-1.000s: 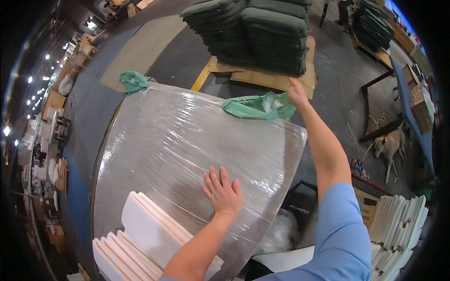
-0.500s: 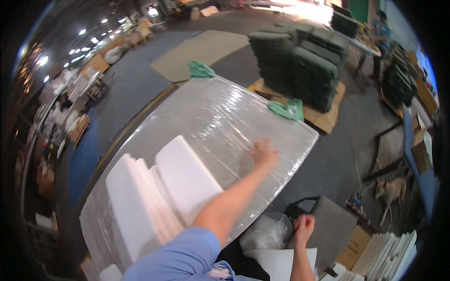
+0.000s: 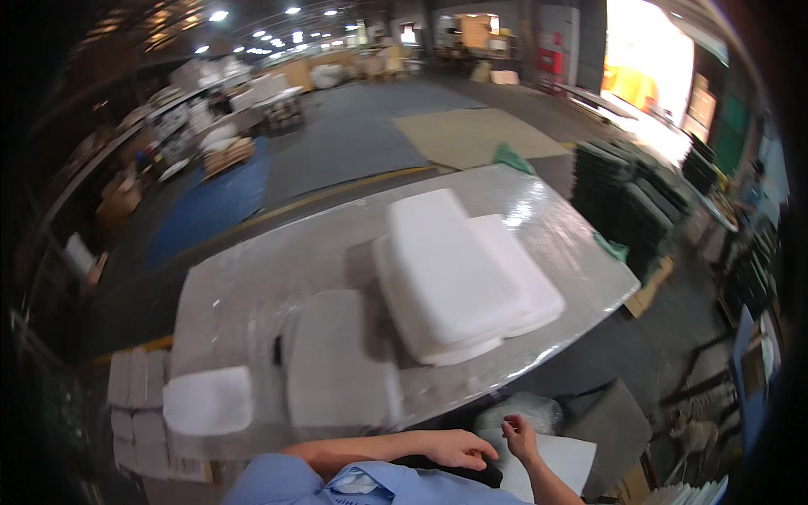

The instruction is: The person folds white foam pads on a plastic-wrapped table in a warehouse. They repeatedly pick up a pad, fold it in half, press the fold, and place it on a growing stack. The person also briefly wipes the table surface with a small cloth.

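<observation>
My left hand [image 3: 459, 449] is close to my body at the near edge of the table, its fingers loosely stretched toward the right and no object visible in them. My right hand [image 3: 518, 437] is just beside it, fingers curled in; whether they pinch anything small is hidden. Below my right hand is a flat white sheet [image 3: 560, 461], with a clear plastic bag [image 3: 539, 411] behind it. On the plastic-wrapped table [image 3: 244, 290] lies a blurred stack of white rounded panels [image 3: 454, 269]. A greyish panel [image 3: 341, 362] lies flat to its left, and a smaller white panel [image 3: 209, 401] near the left corner.
Piles of pale panels [image 3: 139, 404] stand beyond the table's left end. A grey board [image 3: 610, 429] leans at the right. Stacked dark green cushions [image 3: 644, 194] stand past the far right corner. A dog [image 3: 694, 436] is on the floor at right, and a person [image 3: 752, 189] works farther back.
My left hand has come back from above the table to beside my right hand. The white panels now lie piled toward the table's right part. My view has swung left.
</observation>
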The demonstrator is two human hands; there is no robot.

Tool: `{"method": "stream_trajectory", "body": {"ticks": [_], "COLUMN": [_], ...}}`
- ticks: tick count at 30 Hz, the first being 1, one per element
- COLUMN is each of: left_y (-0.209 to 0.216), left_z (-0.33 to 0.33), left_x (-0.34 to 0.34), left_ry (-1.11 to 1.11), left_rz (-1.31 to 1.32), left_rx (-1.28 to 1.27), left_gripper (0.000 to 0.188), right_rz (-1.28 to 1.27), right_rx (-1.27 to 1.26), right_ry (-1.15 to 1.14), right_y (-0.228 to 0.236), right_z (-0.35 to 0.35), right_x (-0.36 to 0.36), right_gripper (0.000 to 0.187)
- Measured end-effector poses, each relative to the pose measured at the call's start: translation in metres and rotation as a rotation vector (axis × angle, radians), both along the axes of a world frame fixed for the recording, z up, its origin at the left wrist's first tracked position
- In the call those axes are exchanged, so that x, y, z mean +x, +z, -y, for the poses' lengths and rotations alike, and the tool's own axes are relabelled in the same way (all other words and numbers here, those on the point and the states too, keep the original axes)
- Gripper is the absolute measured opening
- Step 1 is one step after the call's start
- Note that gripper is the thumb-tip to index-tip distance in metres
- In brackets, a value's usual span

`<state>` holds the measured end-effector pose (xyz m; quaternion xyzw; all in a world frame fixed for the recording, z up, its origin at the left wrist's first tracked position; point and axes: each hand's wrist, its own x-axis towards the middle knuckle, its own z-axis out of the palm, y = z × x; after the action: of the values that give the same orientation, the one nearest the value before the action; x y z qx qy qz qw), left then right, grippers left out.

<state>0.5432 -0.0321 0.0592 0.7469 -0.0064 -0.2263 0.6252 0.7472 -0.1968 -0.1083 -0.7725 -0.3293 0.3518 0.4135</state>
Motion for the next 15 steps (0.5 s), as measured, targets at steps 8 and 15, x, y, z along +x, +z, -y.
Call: {"method": "stream_trajectory", "body": {"ticks": [8,15], "left_y": [-0.028,-0.02], "left_z": [0.061,0.185], "left_x": [-0.383,-0.574], "left_ry": [1.153,2.014], "left_rz": [0.076,0.117], "left_rx": [-0.458,-0.393], "left_gripper": [0.045,0.045], "right_rz": [-0.175,-0.061], "right_rx": [-0.059,-0.013], "right_ry": [0.896,1.418], "right_y": [0.044,0.082], "right_z": [-0.053,-0.121], "right_x": [-0.294,-0.452], "right_gripper": [0.029,0.021]}}
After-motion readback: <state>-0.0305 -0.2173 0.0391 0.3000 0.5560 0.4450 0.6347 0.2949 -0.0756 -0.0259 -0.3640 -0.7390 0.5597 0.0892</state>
